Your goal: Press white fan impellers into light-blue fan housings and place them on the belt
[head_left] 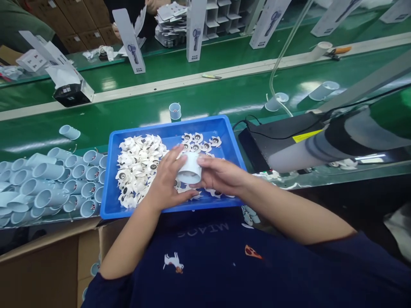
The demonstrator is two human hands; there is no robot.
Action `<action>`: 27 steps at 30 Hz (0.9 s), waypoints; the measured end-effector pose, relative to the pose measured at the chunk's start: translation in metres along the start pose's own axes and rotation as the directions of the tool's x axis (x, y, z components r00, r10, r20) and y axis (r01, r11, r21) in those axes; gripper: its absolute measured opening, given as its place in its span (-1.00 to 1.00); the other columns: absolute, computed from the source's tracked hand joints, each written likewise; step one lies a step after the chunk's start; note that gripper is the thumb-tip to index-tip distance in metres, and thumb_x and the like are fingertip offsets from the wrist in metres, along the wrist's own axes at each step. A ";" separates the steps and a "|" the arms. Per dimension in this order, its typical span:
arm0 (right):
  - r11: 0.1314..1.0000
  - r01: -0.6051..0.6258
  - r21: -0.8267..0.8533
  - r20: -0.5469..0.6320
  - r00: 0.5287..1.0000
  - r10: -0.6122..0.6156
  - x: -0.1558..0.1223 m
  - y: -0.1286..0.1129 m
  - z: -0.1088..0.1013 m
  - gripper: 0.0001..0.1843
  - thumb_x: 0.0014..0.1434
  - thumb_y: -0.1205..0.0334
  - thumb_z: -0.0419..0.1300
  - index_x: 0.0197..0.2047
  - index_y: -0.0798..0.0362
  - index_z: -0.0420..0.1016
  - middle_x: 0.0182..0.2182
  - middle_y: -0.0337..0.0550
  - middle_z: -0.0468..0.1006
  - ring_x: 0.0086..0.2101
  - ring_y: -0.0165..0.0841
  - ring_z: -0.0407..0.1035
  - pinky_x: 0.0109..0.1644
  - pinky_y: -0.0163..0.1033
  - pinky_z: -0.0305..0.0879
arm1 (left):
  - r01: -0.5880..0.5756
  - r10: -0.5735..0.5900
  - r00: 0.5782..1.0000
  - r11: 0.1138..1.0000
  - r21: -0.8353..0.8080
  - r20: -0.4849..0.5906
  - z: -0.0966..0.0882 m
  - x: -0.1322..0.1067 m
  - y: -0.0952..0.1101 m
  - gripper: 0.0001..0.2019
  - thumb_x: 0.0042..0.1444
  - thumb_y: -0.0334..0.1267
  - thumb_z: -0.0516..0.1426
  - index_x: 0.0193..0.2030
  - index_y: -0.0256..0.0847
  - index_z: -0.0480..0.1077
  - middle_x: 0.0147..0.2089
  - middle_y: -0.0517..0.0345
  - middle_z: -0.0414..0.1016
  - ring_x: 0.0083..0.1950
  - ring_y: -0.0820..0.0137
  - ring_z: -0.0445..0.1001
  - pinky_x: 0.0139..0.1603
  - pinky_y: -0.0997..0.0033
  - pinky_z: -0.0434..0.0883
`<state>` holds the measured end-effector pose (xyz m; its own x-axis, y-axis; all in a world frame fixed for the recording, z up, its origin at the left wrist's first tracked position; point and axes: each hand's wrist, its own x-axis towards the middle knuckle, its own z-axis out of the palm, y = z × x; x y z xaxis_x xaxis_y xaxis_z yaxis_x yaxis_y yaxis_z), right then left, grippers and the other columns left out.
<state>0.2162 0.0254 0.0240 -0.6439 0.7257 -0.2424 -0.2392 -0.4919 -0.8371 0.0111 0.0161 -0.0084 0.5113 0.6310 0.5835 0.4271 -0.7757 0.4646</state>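
Pale plastic cylinder [189,168] is held steady over the blue tray [167,127], the left hand [167,179] and right hand [221,174] pressing evenly from either side with spread fingers.

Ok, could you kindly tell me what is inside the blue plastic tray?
The blue plastic tray holds a heap of small white parts with dark round centres. The left hand, right hand and a pale tube cover its middle, hiding whatever lies beneath.
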 end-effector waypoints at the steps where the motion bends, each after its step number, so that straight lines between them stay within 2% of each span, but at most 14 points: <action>1: 0.983 0.142 -0.113 -0.047 0.988 -0.148 -0.006 -0.006 -0.004 -0.30 0.31 0.05 0.08 0.42 0.05 -0.04 0.17 0.15 0.33 -0.10 -0.24 0.46 -0.07 -0.15 0.51 | 0.029 -0.028 0.999 0.999 0.022 -0.031 0.000 -0.001 -0.001 -0.16 0.23 0.21 0.13 0.49 0.10 -0.22 0.50 -0.21 -0.02 0.53 -0.03 0.01 0.43 -0.26 0.13; 2: 0.914 0.292 -0.282 -0.113 0.936 -0.334 -0.012 -0.011 -0.009 -0.20 0.26 0.04 0.13 0.45 0.00 -0.10 0.23 0.12 0.25 -0.03 -0.21 0.42 -0.02 -0.12 0.49 | 0.066 -0.063 0.995 0.997 0.030 -0.079 0.000 -0.003 -0.002 -0.13 0.23 0.25 0.11 0.50 0.12 -0.28 0.53 -0.19 -0.09 0.55 -0.03 -0.04 0.45 -0.26 0.10; 3: 0.763 0.407 -0.502 -0.152 0.827 -0.541 -0.017 -0.016 -0.016 -0.15 0.25 -0.01 0.16 0.47 -0.04 -0.13 0.26 0.11 0.18 0.04 -0.16 0.36 0.04 -0.07 0.45 | 0.104 -0.100 0.985 0.994 0.018 -0.138 0.000 -0.004 -0.003 -0.14 0.24 0.26 0.08 0.50 0.13 -0.31 0.53 -0.17 -0.12 0.56 -0.01 -0.07 0.46 -0.25 0.09; 5: 0.216 0.393 -0.894 0.046 0.560 -0.828 -0.023 -0.017 -0.031 -0.19 0.30 -0.14 0.12 0.47 -0.01 -0.03 0.26 0.13 0.13 0.14 -0.04 0.24 0.13 0.05 0.34 | 0.157 -0.162 0.952 0.987 -0.039 -0.259 0.000 -0.006 -0.006 -0.20 0.27 0.24 0.04 0.50 0.13 -0.27 0.51 -0.13 -0.09 0.55 0.02 -0.02 0.46 -0.22 0.11; 6: -0.048 0.311 -0.949 0.208 0.505 -0.838 -0.022 -0.013 -0.039 -0.27 0.34 -0.17 0.09 0.43 0.00 0.09 0.22 0.14 0.17 0.15 -0.02 0.21 0.17 0.08 0.29 | 0.173 -0.184 0.935 0.983 -0.066 -0.302 0.000 -0.008 -0.008 -0.23 0.28 0.22 0.04 0.49 0.11 -0.22 0.49 -0.12 -0.04 0.53 0.04 0.02 0.45 -0.20 0.13; 7: -0.273 0.252 -0.929 0.368 0.524 -0.768 -0.019 -0.008 -0.046 -0.38 0.37 -0.15 0.06 0.36 0.01 0.24 0.14 0.13 0.24 0.11 -0.03 0.22 0.18 0.09 0.25 | 0.182 -0.200 0.923 0.980 -0.083 -0.329 0.000 -0.008 -0.009 -0.26 0.29 0.19 0.04 0.48 0.10 -0.17 0.47 -0.12 0.01 0.52 0.04 0.06 0.44 -0.18 0.16; 9: -0.463 0.250 -0.850 0.507 0.629 -0.590 -0.010 0.001 -0.055 -0.63 0.42 0.06 0.08 0.20 -0.02 0.44 -0.10 0.00 0.39 -0.07 -0.16 0.31 0.16 0.05 0.23 | 0.206 -0.222 0.915 0.975 -0.081 -0.337 0.000 -0.010 -0.010 -0.30 0.30 0.14 0.07 0.46 0.06 -0.11 0.44 -0.13 0.08 0.49 0.06 0.11 0.42 -0.15 0.20; 12: -0.519 0.219 -0.826 0.510 0.682 -0.525 -0.006 -0.004 -0.050 -0.74 0.44 0.28 0.05 0.02 0.00 0.55 -0.24 -0.10 0.45 -0.21 -0.24 0.31 0.10 0.02 0.19 | 0.236 -0.239 0.921 0.971 -0.047 -0.307 0.000 -0.011 -0.009 -0.32 0.30 0.12 0.08 0.44 0.01 -0.09 0.42 -0.13 0.11 0.47 0.08 0.14 0.42 -0.11 0.22; 16: -0.487 0.197 -0.851 0.515 0.493 -0.701 -0.019 -0.037 -0.030 -0.81 0.42 0.22 0.11 -0.12 0.04 0.55 -0.14 -0.13 0.50 -0.18 -0.25 0.34 0.02 -0.05 0.16 | 0.249 -0.256 0.914 0.967 -0.063 -0.316 -0.001 -0.012 -0.008 -0.38 0.31 0.05 0.10 0.41 -0.02 0.01 0.39 -0.12 0.16 0.45 0.10 0.18 0.41 -0.08 0.24; 17: -0.461 0.213 -0.862 0.502 0.487 -0.714 -0.021 -0.042 -0.028 -0.81 0.42 0.21 0.12 -0.13 0.06 0.55 -0.15 -0.13 0.50 -0.18 -0.26 0.35 0.02 -0.06 0.17 | 0.253 -0.262 0.909 0.965 -0.069 -0.324 -0.001 -0.012 -0.008 -0.40 0.31 0.01 0.12 0.40 -0.02 0.04 0.38 -0.12 0.18 0.44 0.11 0.19 0.40 -0.08 0.24; 19: -0.404 0.226 -0.886 0.456 0.579 -0.676 -0.019 -0.044 -0.028 -0.78 0.43 0.18 0.10 -0.10 0.07 0.53 -0.13 -0.13 0.51 -0.14 -0.25 0.39 0.08 -0.03 0.17 | 0.260 -0.271 0.904 0.962 -0.079 -0.332 -0.001 -0.011 -0.008 -0.41 0.29 -0.06 0.15 0.39 -0.03 0.08 0.37 -0.11 0.21 0.42 0.11 0.23 0.39 -0.07 0.26; 23: -0.282 0.120 -0.952 0.235 0.874 -0.425 0.001 -0.036 -0.035 -0.78 0.42 0.20 0.10 0.00 0.04 0.54 -0.02 -0.14 0.51 0.02 -0.21 0.39 0.24 0.06 0.10 | 0.264 -0.277 0.897 0.961 -0.085 -0.344 -0.001 -0.012 -0.010 -0.42 0.26 -0.13 0.19 0.37 -0.05 0.12 0.36 -0.11 0.24 0.40 0.10 0.26 0.37 -0.07 0.27; 25: -0.265 -0.006 -0.964 0.080 0.947 -0.310 0.013 -0.037 -0.037 -0.75 0.40 0.23 0.12 0.08 0.03 0.53 0.06 -0.12 0.48 0.08 -0.16 0.36 0.24 0.08 0.15 | 0.272 -0.285 0.892 0.958 -0.088 -0.350 -0.002 -0.012 -0.010 -0.43 0.26 -0.14 0.19 0.37 -0.05 0.13 0.36 -0.10 0.25 0.39 0.10 0.28 0.36 -0.06 0.28; 27: -0.272 -0.090 -0.958 -0.018 0.966 -0.258 0.028 -0.040 -0.037 -0.64 0.39 0.25 0.14 0.22 0.02 0.46 0.15 -0.08 0.42 0.12 -0.08 0.33 0.23 0.12 0.21 | 0.274 -0.288 0.891 0.957 -0.092 -0.351 -0.002 -0.012 -0.010 -0.43 0.26 -0.14 0.19 0.37 -0.04 0.13 0.35 -0.09 0.26 0.38 0.10 0.29 0.36 -0.05 0.29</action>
<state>0.2347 0.0836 0.0327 -0.5475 0.8364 -0.0272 0.8194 0.5292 -0.2203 -0.0008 0.0165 -0.0190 0.0701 0.7817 0.6197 0.4802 -0.5710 0.6659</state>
